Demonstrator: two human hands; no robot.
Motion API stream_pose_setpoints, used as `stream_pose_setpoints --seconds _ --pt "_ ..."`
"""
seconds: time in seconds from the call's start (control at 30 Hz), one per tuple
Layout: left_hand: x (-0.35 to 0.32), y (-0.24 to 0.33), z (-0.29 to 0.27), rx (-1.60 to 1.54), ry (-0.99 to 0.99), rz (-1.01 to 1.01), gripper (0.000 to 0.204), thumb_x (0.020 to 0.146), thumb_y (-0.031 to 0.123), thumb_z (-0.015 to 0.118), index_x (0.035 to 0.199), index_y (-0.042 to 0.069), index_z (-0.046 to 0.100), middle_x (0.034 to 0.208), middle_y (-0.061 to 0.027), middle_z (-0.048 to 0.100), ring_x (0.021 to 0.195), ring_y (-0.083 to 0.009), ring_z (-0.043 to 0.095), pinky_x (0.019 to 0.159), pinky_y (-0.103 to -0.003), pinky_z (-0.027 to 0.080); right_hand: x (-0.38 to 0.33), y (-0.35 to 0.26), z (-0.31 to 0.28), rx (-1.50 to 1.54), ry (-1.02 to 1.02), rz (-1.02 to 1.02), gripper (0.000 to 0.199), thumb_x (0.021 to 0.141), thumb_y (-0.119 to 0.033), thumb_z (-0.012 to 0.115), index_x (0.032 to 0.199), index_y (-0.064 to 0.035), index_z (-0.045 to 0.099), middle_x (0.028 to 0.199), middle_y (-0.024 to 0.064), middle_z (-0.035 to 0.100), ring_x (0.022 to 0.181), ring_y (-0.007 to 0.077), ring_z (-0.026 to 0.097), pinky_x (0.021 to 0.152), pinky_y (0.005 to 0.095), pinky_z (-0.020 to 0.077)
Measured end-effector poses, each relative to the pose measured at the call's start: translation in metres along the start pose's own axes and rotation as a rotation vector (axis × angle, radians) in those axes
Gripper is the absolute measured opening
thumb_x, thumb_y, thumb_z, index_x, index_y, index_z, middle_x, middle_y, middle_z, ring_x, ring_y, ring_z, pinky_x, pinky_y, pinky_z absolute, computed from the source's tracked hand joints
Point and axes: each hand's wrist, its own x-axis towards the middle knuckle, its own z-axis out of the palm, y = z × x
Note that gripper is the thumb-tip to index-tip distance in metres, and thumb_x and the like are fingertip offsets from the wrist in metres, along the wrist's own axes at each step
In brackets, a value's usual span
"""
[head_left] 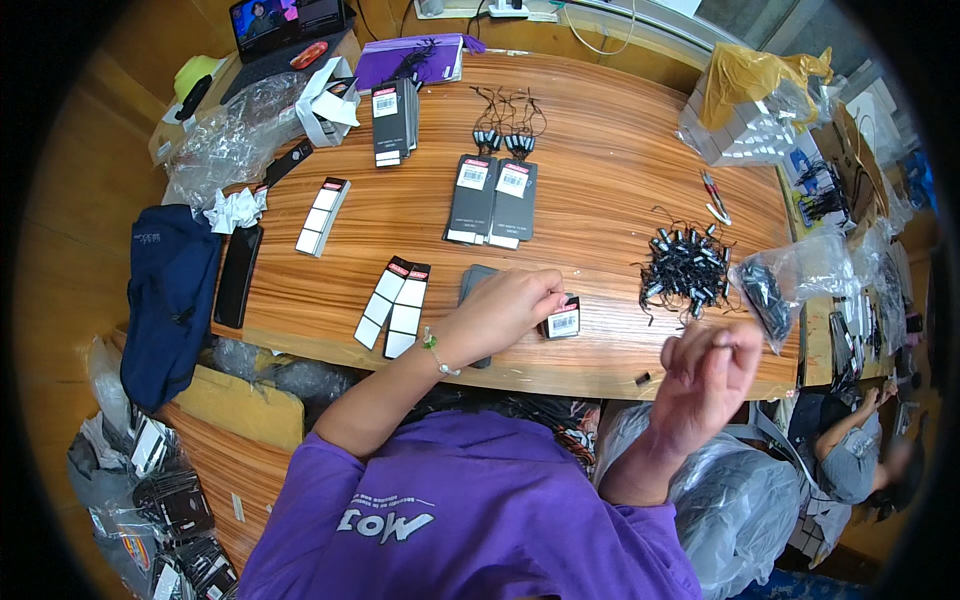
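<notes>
My left hand (515,305) reaches over the front of the table, its thumb and fingers closed on a small black tag (563,322) with a white label. Partly hidden under that wrist is a stack of dark grey cards (477,287). My right hand (712,365) is raised near the table's front edge, fingers curled together; whatever they may pinch is too small to make out. Beyond it lies a heap of black cord loops with small barrel ends (688,266). A small dark piece (642,379) shows left of the right hand.
Two stacks of grey hang tags (513,200) stand mid-table, with corded loops (518,140) behind them. White-and-black label strips (393,305) lie left. Red-handled cutters (716,198), a clear plastic bag (800,275) and a bagged box pile (735,125) are right. A person (850,450) sits far right.
</notes>
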Motion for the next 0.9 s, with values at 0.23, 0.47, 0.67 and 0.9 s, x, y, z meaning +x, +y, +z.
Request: stream_pose_setpoints --seconds 0.23,0.47,0.67,0.9 --pt "0.008 0.002 0.004 0.311 0.07 0.053 0.023 0.087 0.027 0.049 0.083 0.006 0.057 0.069 -0.0132 0.06 0.065 -0.0297 0.059 0.059 -0.039 0.044 0.014 0.012 -0.018 0.367 0.002 0.288 0.007 0.091 -0.012 0.044 0.094 -0.0064 0.042 0.058 0.0005 0.034 0.051 0.0072 0.03 0.045 0.0203 0.0255" --pt "0.003 0.01 -0.004 0.124 0.021 0.039 0.02 0.089 0.022 0.047 0.082 0.005 0.055 0.072 -0.0133 0.058 0.071 -0.0268 0.059 0.063 -0.035 0.044 0.021 0.02 -0.019 0.463 0.033 0.311 0.008 0.093 -0.014 0.039 0.096 -0.0071 0.042 0.06 0.0003 0.034 0.052 0.0078 0.03 0.045 0.0201 0.0284" --pt "0.002 0.023 0.012 -0.378 -0.102 0.499 0.022 0.09 0.022 0.048 0.084 0.002 0.054 0.09 -0.0087 0.056 0.092 -0.0186 0.052 0.083 -0.029 0.039 0.031 0.021 -0.006 0.738 -0.022 0.459 0.01 0.094 -0.014 0.037 0.097 -0.0061 0.042 0.062 0.0002 0.032 0.054 0.0087 0.03 0.047 0.0212 0.0303" --pt "0.005 0.027 0.012 -0.951 -0.215 0.121 0.024 0.092 0.023 0.046 0.085 0.001 0.054 0.086 -0.0046 0.055 0.082 -0.0104 0.049 0.076 -0.025 0.04 0.048 0.047 -0.027 0.102 -0.057 0.23 0.015 0.09 -0.009 0.046 0.1 -0.0007 0.052 0.085 0.0079 0.057 0.08 0.0151 0.053 0.075 0.0275 0.0421"
